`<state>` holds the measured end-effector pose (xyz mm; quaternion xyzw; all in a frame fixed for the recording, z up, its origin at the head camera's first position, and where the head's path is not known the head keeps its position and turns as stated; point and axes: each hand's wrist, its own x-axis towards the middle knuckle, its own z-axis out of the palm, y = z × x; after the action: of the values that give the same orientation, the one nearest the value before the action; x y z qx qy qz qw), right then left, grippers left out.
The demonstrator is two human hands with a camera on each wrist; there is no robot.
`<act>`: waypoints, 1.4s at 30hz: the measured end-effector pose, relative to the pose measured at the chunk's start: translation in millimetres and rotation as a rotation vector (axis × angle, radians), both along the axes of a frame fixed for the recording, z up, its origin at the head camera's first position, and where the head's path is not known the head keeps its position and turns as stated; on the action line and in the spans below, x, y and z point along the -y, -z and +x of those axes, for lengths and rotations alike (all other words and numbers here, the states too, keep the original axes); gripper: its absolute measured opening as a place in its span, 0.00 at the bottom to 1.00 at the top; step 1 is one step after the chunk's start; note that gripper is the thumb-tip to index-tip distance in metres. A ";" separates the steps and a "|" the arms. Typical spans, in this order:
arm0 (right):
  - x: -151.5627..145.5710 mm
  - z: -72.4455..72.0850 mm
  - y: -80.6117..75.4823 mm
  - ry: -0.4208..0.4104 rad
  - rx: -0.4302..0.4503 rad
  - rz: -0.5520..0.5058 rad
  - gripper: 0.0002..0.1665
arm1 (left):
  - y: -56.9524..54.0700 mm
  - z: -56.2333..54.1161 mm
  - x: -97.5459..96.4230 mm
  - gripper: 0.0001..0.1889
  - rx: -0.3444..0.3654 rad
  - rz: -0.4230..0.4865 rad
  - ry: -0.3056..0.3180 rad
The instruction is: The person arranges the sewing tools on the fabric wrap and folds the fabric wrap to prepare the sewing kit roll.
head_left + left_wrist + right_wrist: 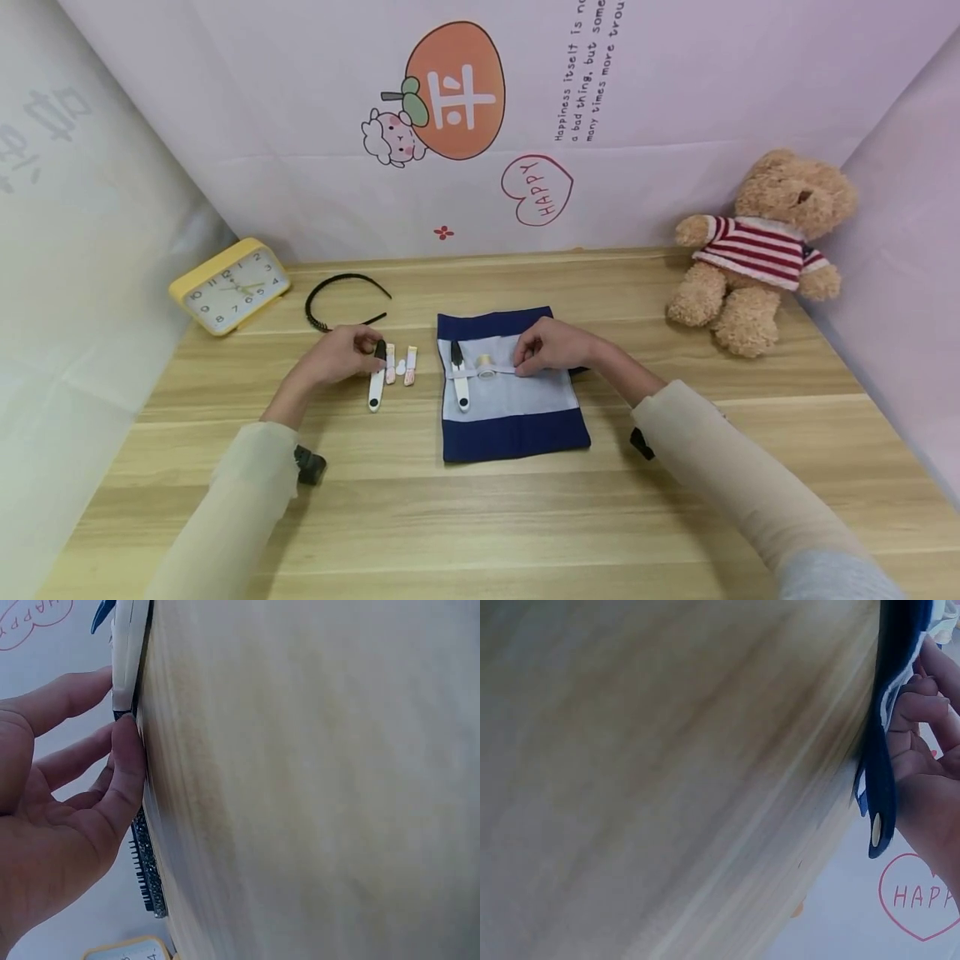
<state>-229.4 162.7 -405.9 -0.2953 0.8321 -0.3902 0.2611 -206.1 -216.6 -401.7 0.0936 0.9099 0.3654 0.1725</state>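
Observation:
A navy cloth roll [517, 437] with a pale grey middle lies unfolded on the table. Across it runs a thin white strap [507, 369], which my right hand [553, 345] pinches near the right side. Under the strap are a slim white tool with a black tip [461, 392] and a small thread spool [486, 367]. Left of the roll, my left hand [343, 353] pinches the black end of a similar slim white tool [377, 390], close to the tabletop. In the left wrist view, thumb and fingers meet at the tool's [131, 656] dark end.
Beside the left hand lie two small patterned strips [410, 367] with a little white piece [401, 367] between them. Farther back are a black headband [318, 302] and a yellow clock [236, 287]. A teddy bear [757, 258] sits at the back right, by the printed curtain [637, 200].

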 end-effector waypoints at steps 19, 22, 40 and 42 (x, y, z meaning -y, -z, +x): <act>6.0 0.6 0.1 0.012 -0.016 0.026 0.03 | -15.5 -1.6 2.5 0.26 0.011 0.068 -0.066; 6.6 1.2 0.7 0.017 -0.010 0.027 0.02 | -19.3 -2.5 1.6 0.26 0.005 0.096 -0.079; 4.8 4.2 3.8 0.138 0.072 -0.005 0.06 | -37.6 -11.0 -47.1 0.26 -0.046 0.276 -0.121; 5.0 3.9 3.8 0.152 0.083 0.002 0.06 | -37.6 -11.4 -53.3 0.27 -0.039 0.291 -0.121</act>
<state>-225.5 157.7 -409.7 -0.2145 0.8410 -0.4200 0.2650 -217.5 -163.3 -364.1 0.0698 0.8545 0.5012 0.1172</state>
